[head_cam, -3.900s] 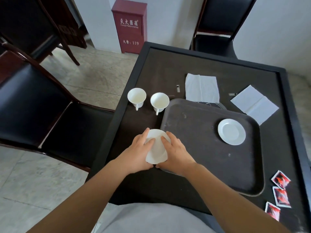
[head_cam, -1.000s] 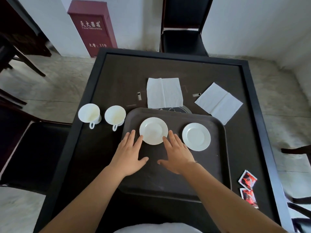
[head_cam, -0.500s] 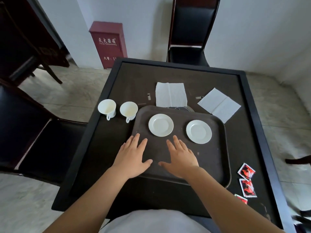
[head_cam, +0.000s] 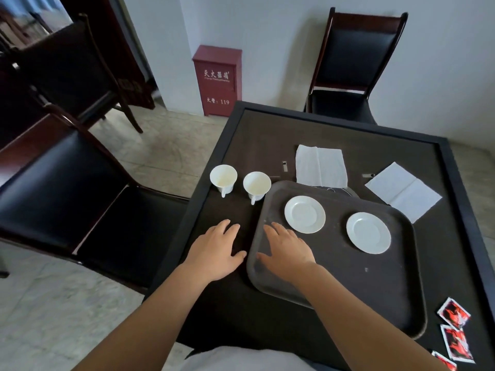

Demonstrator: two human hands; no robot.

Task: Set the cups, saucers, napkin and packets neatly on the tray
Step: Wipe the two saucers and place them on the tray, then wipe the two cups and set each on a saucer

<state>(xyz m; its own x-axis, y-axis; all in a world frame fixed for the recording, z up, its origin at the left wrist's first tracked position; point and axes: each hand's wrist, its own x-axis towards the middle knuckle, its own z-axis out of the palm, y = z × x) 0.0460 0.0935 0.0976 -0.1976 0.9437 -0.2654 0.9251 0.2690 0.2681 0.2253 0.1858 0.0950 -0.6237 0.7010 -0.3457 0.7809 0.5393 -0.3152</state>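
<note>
Two white saucers sit side by side on the dark tray (head_cam: pixel 375 285): the left saucer (head_cam: pixel 304 214) toward its 11 o'clock corner, the right saucer (head_cam: pixel 368 232) toward 1 o'clock, well apart from each other. That part looks done. Everything else lies off the tray. Two white cups, the outer cup (head_cam: pixel 223 177) and the inner cup (head_cam: pixel 256 184), stand upright on the table (head_cam: pixel 257 135) at the tray's 10 o'clock, the inner one just beside its rim. A flat napkin (head_cam: pixel 320 166) lies at 12 o'clock, its near edge at the tray's far rim, and a folded napkin (head_cam: pixel 403 191) at 2 o'clock. The red packets (head_cam: pixel 454 314) lie at 4 o'clock, near the table's edge.

The left hand (head_cam: pixel 218 251) rests flat on the table, fingers spread, grasping nothing; the right hand (head_cam: pixel 285 251) lies likewise, released, on the tray's near-left part.

The table is dark with a raised black frame. Black-seated wooden chairs stand at its far and left sides; a red cabinet (head_cam: pixel 217 80) stands against the pale wall, on a tiled floor.
</note>
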